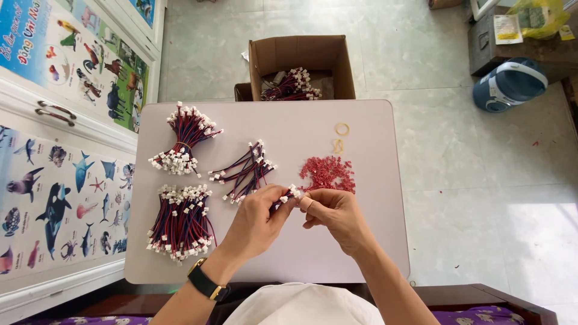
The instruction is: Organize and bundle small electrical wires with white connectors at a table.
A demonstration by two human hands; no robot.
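A short wire (288, 197) with white plugs is held over the table (361, 241) by the left hand (256, 222), fingers closed on it. The right hand (337, 213) is also closed, pinching the wire's plug end. Two tied bundles (180, 222) are seen at left, loose wires (247, 171) beyond the hands, red pieces (328, 173) beside them. Farther, rubber bands (341, 129) and a box (300, 63) are seen.

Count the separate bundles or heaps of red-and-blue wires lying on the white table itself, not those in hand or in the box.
3: a banded bundle at far left, a second bundle nearer on the left, and a loose heap mid-table.
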